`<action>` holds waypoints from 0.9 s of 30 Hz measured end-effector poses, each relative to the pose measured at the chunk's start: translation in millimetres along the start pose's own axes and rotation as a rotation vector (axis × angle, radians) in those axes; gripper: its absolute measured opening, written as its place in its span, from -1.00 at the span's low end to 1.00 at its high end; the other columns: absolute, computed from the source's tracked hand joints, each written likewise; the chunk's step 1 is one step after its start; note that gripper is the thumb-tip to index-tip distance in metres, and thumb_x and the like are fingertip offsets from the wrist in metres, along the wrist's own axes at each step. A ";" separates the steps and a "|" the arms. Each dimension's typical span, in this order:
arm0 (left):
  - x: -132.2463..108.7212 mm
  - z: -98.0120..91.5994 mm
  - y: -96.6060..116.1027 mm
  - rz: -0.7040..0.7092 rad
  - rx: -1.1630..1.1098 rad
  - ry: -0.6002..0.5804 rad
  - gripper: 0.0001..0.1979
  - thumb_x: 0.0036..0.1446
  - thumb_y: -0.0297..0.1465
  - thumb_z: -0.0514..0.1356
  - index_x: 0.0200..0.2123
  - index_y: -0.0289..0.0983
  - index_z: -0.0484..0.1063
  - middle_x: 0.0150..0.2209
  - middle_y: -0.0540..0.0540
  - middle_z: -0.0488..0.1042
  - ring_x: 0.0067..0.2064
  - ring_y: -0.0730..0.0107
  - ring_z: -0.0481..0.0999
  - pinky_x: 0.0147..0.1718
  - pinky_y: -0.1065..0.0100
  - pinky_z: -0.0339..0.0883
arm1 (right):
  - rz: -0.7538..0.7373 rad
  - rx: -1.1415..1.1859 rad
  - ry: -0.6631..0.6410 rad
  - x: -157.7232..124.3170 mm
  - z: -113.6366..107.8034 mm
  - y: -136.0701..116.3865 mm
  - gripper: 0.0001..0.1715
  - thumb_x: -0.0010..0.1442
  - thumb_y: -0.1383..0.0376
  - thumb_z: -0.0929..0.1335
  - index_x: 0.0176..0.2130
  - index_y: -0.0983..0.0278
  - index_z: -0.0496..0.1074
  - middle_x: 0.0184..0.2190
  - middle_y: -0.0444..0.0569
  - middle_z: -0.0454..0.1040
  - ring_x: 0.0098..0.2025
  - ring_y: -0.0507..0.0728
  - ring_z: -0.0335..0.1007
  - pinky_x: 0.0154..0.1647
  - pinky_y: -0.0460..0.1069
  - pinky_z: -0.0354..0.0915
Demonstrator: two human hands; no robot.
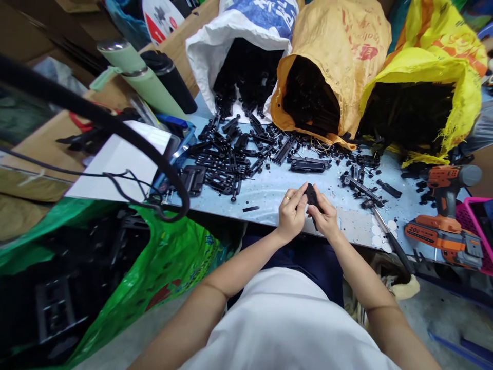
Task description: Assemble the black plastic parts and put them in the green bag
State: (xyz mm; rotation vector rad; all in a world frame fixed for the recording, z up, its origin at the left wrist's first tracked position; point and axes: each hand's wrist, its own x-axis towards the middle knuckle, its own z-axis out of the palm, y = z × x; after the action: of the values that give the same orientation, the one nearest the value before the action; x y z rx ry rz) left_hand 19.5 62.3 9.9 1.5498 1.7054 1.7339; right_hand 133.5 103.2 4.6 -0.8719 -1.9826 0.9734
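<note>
Between my two hands, just above the front edge of the blue table, is a small elongated black plastic part [311, 195]. My left hand [291, 213] grips it from the left with thumb and fingertips, and a ring shows on one finger. From the right, my right hand [325, 211] has its fingers closed round the same part. Beyond the hands lies a longer black bar-shaped part [309, 164]. A thin black strip [251, 209] rests on the table to the left. Loose black parts [227, 164] are heaped further left.
Behind stand a white sack [200, 51], an orange sack [346, 51] and a yellow sack [462, 97], holding dark parts. An orange cordless drill [442, 221] and a hammer [393, 241] lie right. A green bag [173, 257] sits low left. A black cable [127, 131] crosses the left foreground.
</note>
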 end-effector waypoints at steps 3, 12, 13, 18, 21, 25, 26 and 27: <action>3.3 -3.5 -2.4 0.018 -0.033 -0.054 -0.63 0.27 -0.25 -0.09 -0.01 -0.26 0.37 -0.32 -0.11 0.43 -0.28 0.42 0.41 -0.24 0.37 0.31 | 0.042 0.009 0.039 -6.4 6.6 0.2 -0.37 0.22 0.04 0.16 0.21 0.18 0.11 -0.25 0.02 0.39 -0.59 -0.03 0.24 -0.56 -0.06 0.34; -10.5 -0.3 -25.4 -0.113 0.051 -0.147 -0.64 0.25 -0.31 -0.10 0.02 -0.24 0.33 -0.23 -0.14 0.45 -0.20 0.34 0.44 -0.19 0.29 0.34 | 0.095 -0.217 -0.043 -11.9 16.2 12.4 -0.38 0.25 0.04 0.07 0.23 0.19 0.06 -0.06 0.06 0.38 -0.27 0.10 0.38 -0.25 0.01 0.35; -14.4 -1.1 -27.6 -0.151 0.123 -0.164 -0.63 0.24 -0.34 -0.09 0.07 -0.23 0.28 -0.16 -0.17 0.43 -0.14 0.30 0.43 -0.16 0.26 0.34 | 0.090 -0.320 -0.112 -7.3 5.9 15.2 -0.40 0.25 0.05 0.07 0.21 0.18 0.10 -0.07 0.04 0.39 -0.20 0.13 0.37 -0.19 0.02 0.33; -5.4 -10.9 -29.5 0.102 0.502 -0.657 -0.50 0.08 -0.49 0.07 0.12 -0.13 0.21 0.11 -0.19 0.25 0.15 0.05 0.18 0.08 -0.10 0.02 | 0.327 -1.012 0.014 22.4 -76.4 42.7 -0.41 0.22 0.21 0.11 0.20 0.38 0.10 -0.12 0.24 0.40 -0.17 0.25 0.33 -0.26 0.09 0.27; 14.9 -11.7 -25.5 0.361 0.572 -0.996 -0.61 0.12 -0.55 0.00 0.00 -0.15 0.33 -0.06 -0.17 0.42 0.07 0.11 0.28 0.07 -0.14 -0.05 | 0.416 -1.256 -0.079 33.9 -112.2 53.7 -0.48 0.16 0.35 0.15 0.09 0.49 0.22 -0.32 0.27 0.44 -0.29 0.26 0.33 -0.32 0.08 0.21; 23.3 -8.6 -21.4 0.333 0.710 -0.989 -0.69 0.18 -0.55 -0.07 -0.05 -0.35 0.33 -0.29 -0.26 0.47 -0.15 0.14 0.40 -0.11 0.05 0.15 | 0.235 -1.321 -0.222 28.9 -120.7 39.7 -0.72 0.16 0.32 0.19 -0.18 0.39 0.36 -0.32 0.23 0.43 -0.28 0.24 0.31 -0.36 0.02 0.13; 21.7 -8.1 -21.1 0.292 0.738 -0.970 -0.71 0.19 -0.53 -0.05 -0.06 -0.37 0.32 -0.30 -0.28 0.46 -0.17 0.13 0.39 -0.16 0.09 0.17 | 0.215 -1.297 -0.269 23.8 -118.0 32.7 -0.75 0.18 0.28 0.18 -0.22 0.36 0.35 -0.34 0.20 0.43 -0.32 0.22 0.31 -0.40 -0.01 0.10; 19.7 -7.9 -21.1 0.256 0.752 -0.968 -0.73 0.19 -0.49 -0.03 -0.06 -0.37 0.31 -0.29 -0.28 0.45 -0.17 0.13 0.38 -0.19 0.14 0.18 | 0.210 -1.255 -0.345 17.6 -114.3 25.5 -0.75 0.20 0.24 0.18 -0.25 0.33 0.33 -0.38 0.16 0.43 -0.38 0.18 0.31 -0.45 -0.03 0.08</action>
State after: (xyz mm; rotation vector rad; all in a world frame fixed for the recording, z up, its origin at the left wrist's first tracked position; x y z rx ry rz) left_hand -4.5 79.0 3.9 2.4016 1.6534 0.1487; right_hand 226.9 167.8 38.0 -1.6442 -2.8189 -0.1960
